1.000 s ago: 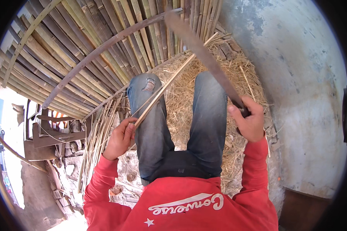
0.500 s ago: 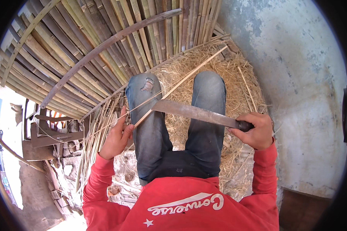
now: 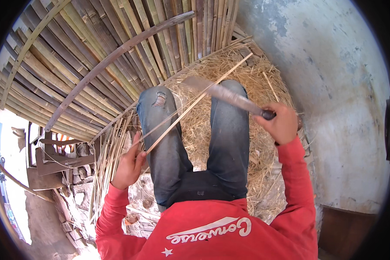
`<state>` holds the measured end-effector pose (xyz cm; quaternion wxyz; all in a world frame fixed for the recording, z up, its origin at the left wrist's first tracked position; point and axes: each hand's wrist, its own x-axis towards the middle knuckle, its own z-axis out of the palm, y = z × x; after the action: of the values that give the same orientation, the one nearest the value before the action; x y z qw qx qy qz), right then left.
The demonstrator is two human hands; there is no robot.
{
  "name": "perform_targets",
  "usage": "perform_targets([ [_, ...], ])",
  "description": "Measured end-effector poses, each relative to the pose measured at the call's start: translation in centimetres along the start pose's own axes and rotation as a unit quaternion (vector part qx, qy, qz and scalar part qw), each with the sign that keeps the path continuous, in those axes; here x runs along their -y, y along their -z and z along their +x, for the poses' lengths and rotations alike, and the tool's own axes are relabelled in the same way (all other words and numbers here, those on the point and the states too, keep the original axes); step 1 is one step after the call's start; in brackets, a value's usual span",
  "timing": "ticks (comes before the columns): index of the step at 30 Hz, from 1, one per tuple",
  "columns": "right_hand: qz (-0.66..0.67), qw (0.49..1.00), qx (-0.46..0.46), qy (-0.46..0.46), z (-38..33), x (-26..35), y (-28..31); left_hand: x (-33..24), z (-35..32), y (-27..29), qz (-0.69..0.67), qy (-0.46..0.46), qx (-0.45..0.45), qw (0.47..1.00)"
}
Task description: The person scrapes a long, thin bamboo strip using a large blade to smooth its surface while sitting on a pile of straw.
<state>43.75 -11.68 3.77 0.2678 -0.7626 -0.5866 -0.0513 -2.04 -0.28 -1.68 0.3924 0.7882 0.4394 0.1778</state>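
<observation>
Knife point(image 3: 238, 99) swung farther from the left hand point(image 3: 126, 168) since half a second ago, blade blurred | right hand point(image 3: 283, 124): fingers clamped round its handle | left: thumb and fingers pinching strip point(image 3: 185, 114) at its near end | strip slants over both knees point(image 3: 160, 115), blade crossing it; contact: cannot tell | straw point(image 3: 197, 141) beneath

A hand could pass between the left hand point(image 3: 125, 168) and the right hand point(image 3: 282, 125), over the lap point(image 3: 199, 186). Farther forward, a stick point(image 3: 173, 127) and a knife point(image 3: 232, 97) bar the way. Strips point(image 3: 109, 160) crowd the left hand's outer side; a wall point(image 3: 333, 130) stands beyond the right.
</observation>
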Motion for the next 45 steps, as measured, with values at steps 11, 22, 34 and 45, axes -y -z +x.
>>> perform_targets([
  [11, 0.044, 0.989, 0.118, -0.084, 0.2, 0.6, -4.0, 1.8, -0.4, -0.6, 0.021, -0.073, -0.013, 0.997],
  [22, 0.016, 0.98, 0.167, 0.103, -1.4, 2.4, -3.9, 0.5, 0.4, -2.7, 0.043, -0.108, -0.095, 0.989],
  [34, -0.084, 0.983, 0.152, -0.058, 4.6, -4.2, -3.7, 1.2, -0.3, -2.3, 0.057, -0.137, -0.084, 0.985],
  [45, 0.004, 0.984, 0.17, -0.042, 2.6, -1.7, -3.2, 2.9, -1.8, -1.9, 0.039, -0.111, -0.089, 0.989],
])
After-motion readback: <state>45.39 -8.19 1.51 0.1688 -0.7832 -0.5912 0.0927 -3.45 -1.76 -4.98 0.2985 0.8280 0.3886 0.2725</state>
